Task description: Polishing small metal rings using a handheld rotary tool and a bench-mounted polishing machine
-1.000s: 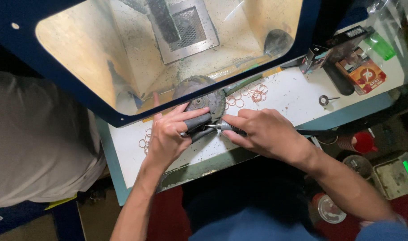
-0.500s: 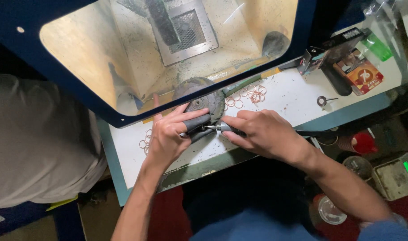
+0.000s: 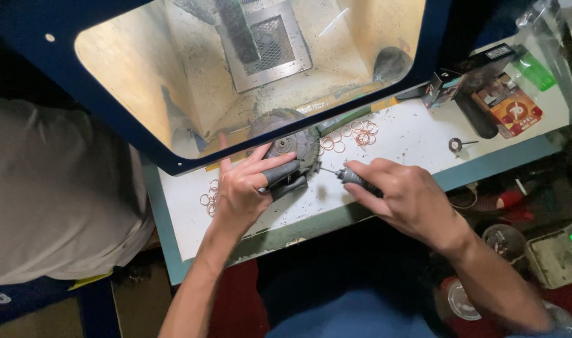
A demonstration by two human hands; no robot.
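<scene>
Since the earlier frame the right hand (image 3: pixel 405 197) has drawn back toward 3 o'clock, so its tool (image 3: pixel 355 178) now stands just off the wheel (image 3: pixel 289 147) instead of against it. The left hand (image 3: pixel 245 188) stays pressed on the dark toothed wheel, fingers spread over its lower edge and hub, pinning it to the white counter (image 3: pixel 398 141) under the lit hood (image 3: pixel 248 69). The right grip is clenched around the thin tool, tip pointing to 9 o'clock at the wheel. Copper rings (image 3: pixel 355 134) lie at 1 o'clock from the wheel. Doing this well likely means a firm hold-down and a light, steady tip.
</scene>
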